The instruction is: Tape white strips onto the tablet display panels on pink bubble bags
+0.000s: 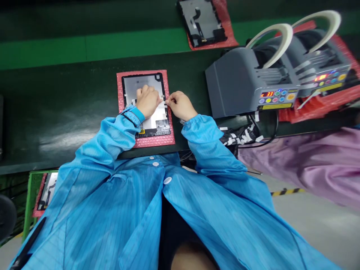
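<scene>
A tablet screen panel (154, 122), silver-grey inside a black frame, lies on a pink bubble-wrap sheet (153, 141) at the bench edge in front of me. Across the panel rests my left hand (148, 100), open, with bent fingers and its thumb side towards the right rim. My right hand (181, 106) is closed in a pinch at that same rim, its fingertips almost meeting the left hand. Whatever sits in the pinch is too small to make out. Small white tabs show along the rim beside the fingertips. The left hand covers the panel's middle.
Two grey tape dispensers (234, 80) with white tape rings stand to the right. Black cables and a bundle with white tape scraps (242, 135) lie below them. Another panel (201, 20) on pink wrap sits at the back. A person's pink sleeve (317, 161) is at right.
</scene>
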The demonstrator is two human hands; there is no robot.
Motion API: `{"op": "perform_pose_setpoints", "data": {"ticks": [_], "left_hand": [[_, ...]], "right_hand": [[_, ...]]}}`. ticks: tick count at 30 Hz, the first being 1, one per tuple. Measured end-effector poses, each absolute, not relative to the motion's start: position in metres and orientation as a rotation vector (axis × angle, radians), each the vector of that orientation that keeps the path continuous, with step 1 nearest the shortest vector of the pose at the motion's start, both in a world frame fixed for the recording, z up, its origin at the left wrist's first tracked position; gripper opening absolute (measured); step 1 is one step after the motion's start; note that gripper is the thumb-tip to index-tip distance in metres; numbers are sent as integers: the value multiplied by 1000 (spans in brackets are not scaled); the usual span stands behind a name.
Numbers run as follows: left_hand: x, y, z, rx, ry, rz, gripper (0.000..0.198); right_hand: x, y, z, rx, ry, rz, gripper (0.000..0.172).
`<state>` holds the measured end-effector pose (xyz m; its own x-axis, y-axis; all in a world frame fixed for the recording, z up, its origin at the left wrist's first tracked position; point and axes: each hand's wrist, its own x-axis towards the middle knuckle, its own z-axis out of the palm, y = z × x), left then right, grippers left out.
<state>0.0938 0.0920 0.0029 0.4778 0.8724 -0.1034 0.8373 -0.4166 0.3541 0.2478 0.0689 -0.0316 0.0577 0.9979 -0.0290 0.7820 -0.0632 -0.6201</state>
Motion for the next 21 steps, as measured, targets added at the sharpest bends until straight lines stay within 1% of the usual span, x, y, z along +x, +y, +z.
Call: {"op": "perform_pose_setpoints", "data": {"ticks": [4,6,8,9,11,14,18,21], "left_hand": [[95,92,1,2367,1442,160,20],[94,92,0,2357,1442,189,18],[93,92,0,2334,1454,223,15],[92,92,1,2321,1463,241,14],[90,92,3,2303,1479,269,14],[88,90,5,2302,1481,281,18],[90,89,8,2327,1457,252,16],[85,99,11,2319,1426,218,10]], "right_hand": [[248,70,-34,-1912,-1756,619,13],[249,66,-32,-1942,-1725,614,11],[249,60,-30,-1932,-1708,536,8],[248,55,-29,-1910,-1717,472,10],[244,44,-29,-1875,-1781,361,21],[234,26,-28,-1924,-1943,328,36],[233,22,-13,-1985,-2138,318,39],[246,60,10,-2052,-2103,383,39]]}}
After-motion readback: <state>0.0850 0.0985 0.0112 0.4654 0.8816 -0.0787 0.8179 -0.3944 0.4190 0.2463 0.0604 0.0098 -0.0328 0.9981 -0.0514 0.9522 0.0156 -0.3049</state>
